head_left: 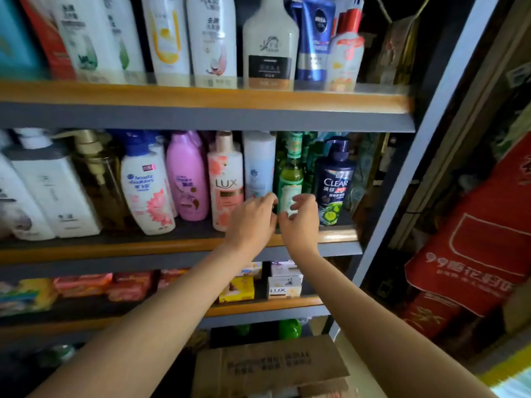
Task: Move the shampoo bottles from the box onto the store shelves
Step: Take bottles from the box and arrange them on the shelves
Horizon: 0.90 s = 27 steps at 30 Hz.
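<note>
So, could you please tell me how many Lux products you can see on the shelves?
2: a Lux bottle on the middle shelf, left of both hands, and a Lux box on the shelf below. More may be hidden behind.

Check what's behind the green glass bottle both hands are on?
More green bottles stand behind the green glass bottle. Left hand and right hand cover its base; the shelf's back is dark, hidden.

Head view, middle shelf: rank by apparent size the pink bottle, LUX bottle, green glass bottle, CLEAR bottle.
Largest to smallest as they look:
1. LUX bottle
2. pink bottle and CLEAR bottle: alike, not ranked
3. green glass bottle: slimmest, its base hidden by both hands' fingers, so unsure.
</note>
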Motion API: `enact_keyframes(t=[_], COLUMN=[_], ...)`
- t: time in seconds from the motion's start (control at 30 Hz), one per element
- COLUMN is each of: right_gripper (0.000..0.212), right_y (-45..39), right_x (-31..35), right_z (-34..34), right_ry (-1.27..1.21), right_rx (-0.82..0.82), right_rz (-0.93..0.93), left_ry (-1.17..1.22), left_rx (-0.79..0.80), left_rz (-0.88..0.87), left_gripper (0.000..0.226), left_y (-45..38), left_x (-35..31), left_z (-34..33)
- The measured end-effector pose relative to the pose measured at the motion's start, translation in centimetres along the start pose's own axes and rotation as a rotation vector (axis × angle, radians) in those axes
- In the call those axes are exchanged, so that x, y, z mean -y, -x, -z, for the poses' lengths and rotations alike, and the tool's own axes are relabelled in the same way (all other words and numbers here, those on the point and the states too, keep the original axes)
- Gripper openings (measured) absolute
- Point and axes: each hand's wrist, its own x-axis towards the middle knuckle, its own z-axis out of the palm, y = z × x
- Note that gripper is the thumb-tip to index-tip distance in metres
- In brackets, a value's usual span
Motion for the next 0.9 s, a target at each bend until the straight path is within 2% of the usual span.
enact_keyframes(t=[0.1,0.27,0.33,0.43,0.5,0.53,0.6,0.67,0.77,0.9], right_gripper=[0.025,0.034,0.029,0.031,0.022,0.014,0.005,0.007,0.024,0.023], right_y=[2.6,10.2,14.3,21.1,25.2,27.0,30.3,33.1,37.0,41.9], right_x=[2.7,6.0,7.1,7.4,6.6,6.1,5.1,3.7,0.4,-7.9], right_z=[-4.1,-12.8,-16.5,-22.3,-25.9,-27.6,-30.2,-32.6,-35.7,-39.4], right_ry=[-0.029,0.038,0.117,0.361,0.49,0.531,0.539,0.566,0.663,0.737], right_rx=[0.086,0.25,0.417,0.869,1.134,1.212,1.327,1.412,1.472,1.596], right_rz=[0.085,0.218,0.226,0.24,0.275,0.275,0.22,0.159,0.128,0.028], left_ry=[-0.042,-0.162,-0.168,-0.19,-0.214,-0.207,-0.192,-0.177,-0.143,-0.068], left_rx=[-0.014,-0.033,0.018,0.282,0.382,0.401,0.418,0.449,0.511,0.697], left_rz=[0.015,0.074,0.126,0.323,0.438,0.5,0.624,0.709,0.729,0.664], left_gripper=[0.019,0.012,0.014,0.015,0.018,0.018,0.017,0.016,0.018,0.022], left_y=[3.3,11.5,16.3,24.6,30.1,32.6,37.0,40.7,45.7,52.0], left_x=[4.0,12.7,16.8,22.9,27.2,29.2,32.6,35.2,37.0,38.5], left_z=[3.4,9.0,10.8,13.3,14.7,15.5,16.7,17.0,15.3,9.4])
